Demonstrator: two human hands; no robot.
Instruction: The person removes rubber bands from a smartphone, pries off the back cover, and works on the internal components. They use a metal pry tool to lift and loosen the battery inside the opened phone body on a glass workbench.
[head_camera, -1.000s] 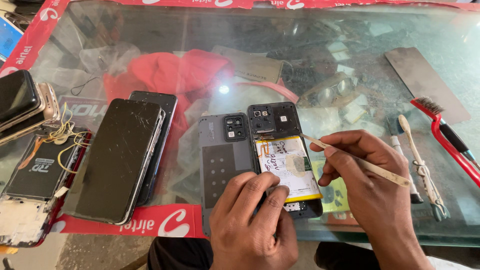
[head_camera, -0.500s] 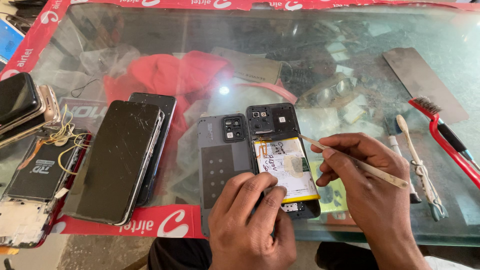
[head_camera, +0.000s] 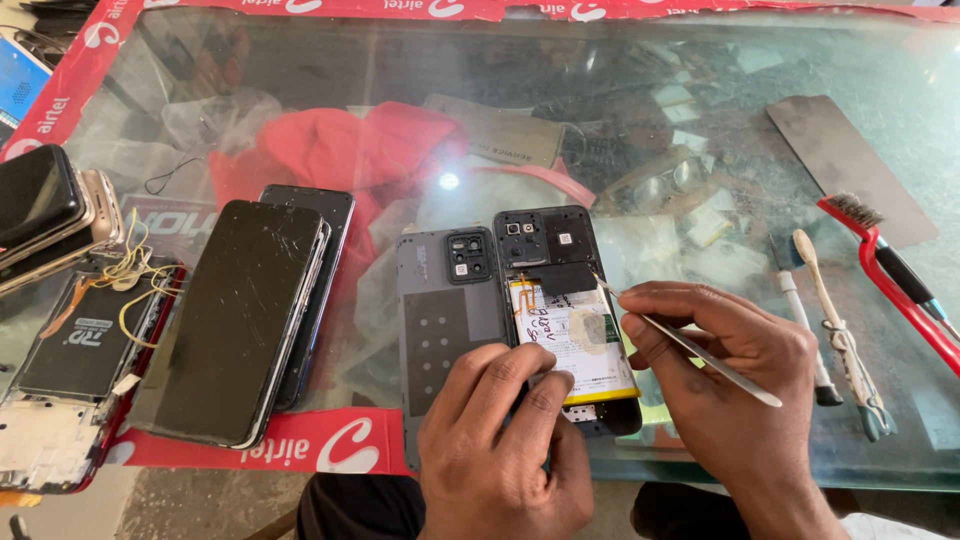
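An opened phone lies on the glass table, its white and yellow battery showing. My left hand presses on the phone's lower end. Beside the phone on the left lies its grey back cover, inside up. My right hand pinches metal tweezers; their tip touches the phone's right edge just above the battery.
Two dark phones lie stacked to the left. Further left are a stripped phone with loose wires and a pile of phones. A red-handled brush, a toothbrush and a pen sit right. Red cloth lies under the glass.
My right hand has drawn the tweezers slightly left, bringing the tip to the phone's edge above the battery. My left hand stays in place.
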